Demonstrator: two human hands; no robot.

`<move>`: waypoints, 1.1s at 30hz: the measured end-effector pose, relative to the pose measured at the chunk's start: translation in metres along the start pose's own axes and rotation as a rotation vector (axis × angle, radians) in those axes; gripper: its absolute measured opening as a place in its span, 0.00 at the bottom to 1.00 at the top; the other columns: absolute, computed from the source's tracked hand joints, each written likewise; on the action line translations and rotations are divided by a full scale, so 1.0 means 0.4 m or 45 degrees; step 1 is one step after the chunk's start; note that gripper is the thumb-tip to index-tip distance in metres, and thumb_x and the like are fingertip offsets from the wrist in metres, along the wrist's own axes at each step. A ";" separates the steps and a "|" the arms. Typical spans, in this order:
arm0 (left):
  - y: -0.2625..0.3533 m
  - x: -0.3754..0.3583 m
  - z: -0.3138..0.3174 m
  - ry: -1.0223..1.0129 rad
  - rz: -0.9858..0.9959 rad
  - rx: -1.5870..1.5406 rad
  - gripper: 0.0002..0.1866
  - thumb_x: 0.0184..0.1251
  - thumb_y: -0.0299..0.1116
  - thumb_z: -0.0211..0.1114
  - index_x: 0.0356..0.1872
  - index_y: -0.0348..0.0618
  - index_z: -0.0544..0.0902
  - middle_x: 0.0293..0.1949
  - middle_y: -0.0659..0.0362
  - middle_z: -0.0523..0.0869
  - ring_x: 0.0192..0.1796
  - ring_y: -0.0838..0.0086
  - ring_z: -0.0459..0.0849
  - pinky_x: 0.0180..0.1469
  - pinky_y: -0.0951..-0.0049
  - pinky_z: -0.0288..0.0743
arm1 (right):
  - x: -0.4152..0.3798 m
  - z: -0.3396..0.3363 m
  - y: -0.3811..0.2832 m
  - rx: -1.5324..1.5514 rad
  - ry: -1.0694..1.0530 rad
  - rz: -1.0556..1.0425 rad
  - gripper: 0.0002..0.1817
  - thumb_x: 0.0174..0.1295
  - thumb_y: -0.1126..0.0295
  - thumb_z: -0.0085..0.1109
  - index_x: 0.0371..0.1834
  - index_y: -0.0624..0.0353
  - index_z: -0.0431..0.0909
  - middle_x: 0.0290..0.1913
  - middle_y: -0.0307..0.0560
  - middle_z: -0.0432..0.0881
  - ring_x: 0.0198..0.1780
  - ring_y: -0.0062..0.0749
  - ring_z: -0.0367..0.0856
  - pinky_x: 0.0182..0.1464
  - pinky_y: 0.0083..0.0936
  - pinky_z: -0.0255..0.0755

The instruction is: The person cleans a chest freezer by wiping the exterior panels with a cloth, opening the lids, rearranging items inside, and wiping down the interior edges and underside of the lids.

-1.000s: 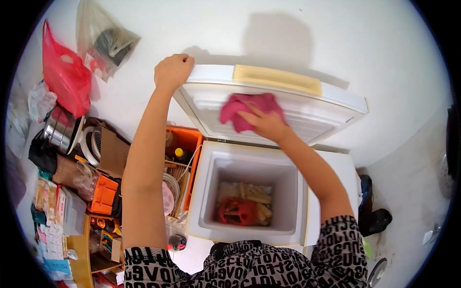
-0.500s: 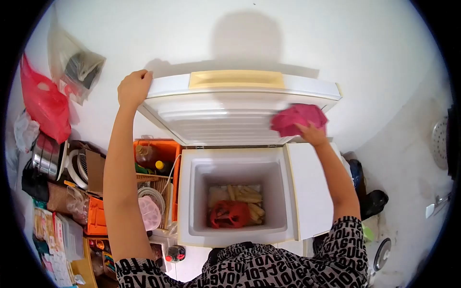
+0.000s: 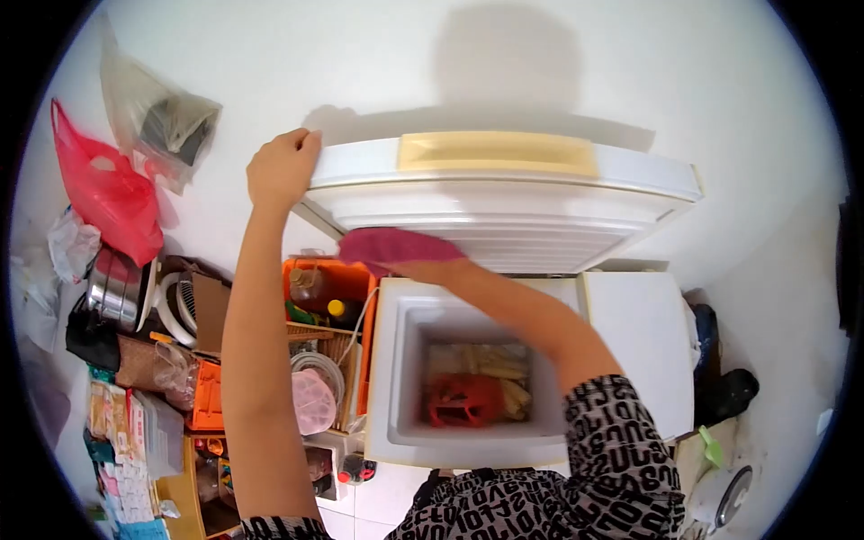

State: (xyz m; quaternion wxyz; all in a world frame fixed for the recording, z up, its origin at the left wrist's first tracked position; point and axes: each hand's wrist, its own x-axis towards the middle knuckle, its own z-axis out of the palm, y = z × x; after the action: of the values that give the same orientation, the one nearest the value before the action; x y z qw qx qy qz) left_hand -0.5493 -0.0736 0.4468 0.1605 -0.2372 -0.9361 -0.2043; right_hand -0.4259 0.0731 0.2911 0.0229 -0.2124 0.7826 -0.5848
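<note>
**Left hand on a raised, white, rectangular freezer lid; right hand at a soft, magenta fabric cloth**

The left hand's fingers were curled together over the lid's upper left corner, clamped on its edge. The right hand's fingers were hidden by the cloth, so whether they were together or apart could not be told. The cloth lay bunched at the lower left of the lid's ribbed inner face, near the hinge side. A long, cream-coloured handle strip ran along the lid's upper edge.

The right forearm crossed above a white, box-shaped chest freezer, which stood open. On its floor lay a crumpled, red plastic bag, just beside pale, elongated pieces. To the left of the freezer, an orange, rectangular plastic crate held a dark bottle with a yellow cap. Nearer the person, a round, pale pink, moulded disc rested against a coiled, whitish cable. Farther out, a glossy, red plastic carrier bag and a translucent, beige plastic bag hung against the smooth, white wall.
</note>
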 end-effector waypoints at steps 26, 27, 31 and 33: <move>-0.001 0.036 -0.008 -0.084 0.087 -0.067 0.25 0.65 0.54 0.48 0.46 0.50 0.87 0.39 0.51 0.89 0.46 0.52 0.85 0.52 0.58 0.76 | 0.108 0.055 0.046 -1.371 0.875 -0.219 0.26 0.60 0.54 0.61 0.64 0.36 0.74 0.62 0.49 0.76 0.62 0.50 0.74 0.67 0.40 0.64; -0.003 0.041 -0.004 -0.061 0.107 -0.068 0.26 0.64 0.54 0.49 0.45 0.49 0.87 0.39 0.51 0.88 0.46 0.53 0.85 0.52 0.58 0.76 | 0.120 0.060 0.109 -1.013 0.761 -0.186 0.25 0.62 0.54 0.60 0.63 0.41 0.74 0.61 0.51 0.77 0.62 0.48 0.74 0.67 0.36 0.65; -0.007 0.049 0.020 0.075 0.124 -0.084 0.22 0.63 0.49 0.50 0.39 0.48 0.88 0.34 0.51 0.88 0.40 0.53 0.85 0.47 0.59 0.77 | 0.072 0.101 0.249 -0.738 0.430 0.308 0.20 0.66 0.60 0.55 0.59 0.55 0.75 0.61 0.52 0.77 0.63 0.40 0.74 0.66 0.30 0.65; -0.016 0.052 0.029 0.121 0.132 -0.059 0.23 0.63 0.51 0.51 0.40 0.48 0.88 0.34 0.51 0.88 0.41 0.53 0.85 0.47 0.59 0.76 | 0.029 0.101 0.385 0.028 0.365 0.585 0.21 0.65 0.61 0.58 0.60 0.54 0.74 0.52 0.48 0.81 0.46 0.40 0.76 0.54 0.30 0.72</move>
State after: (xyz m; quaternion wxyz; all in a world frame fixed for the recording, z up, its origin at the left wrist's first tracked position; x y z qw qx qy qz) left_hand -0.5724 -0.0656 0.4430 0.2097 -0.2790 -0.9088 -0.2285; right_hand -0.4720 0.0674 0.1383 0.0464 0.0561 0.7991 -0.5968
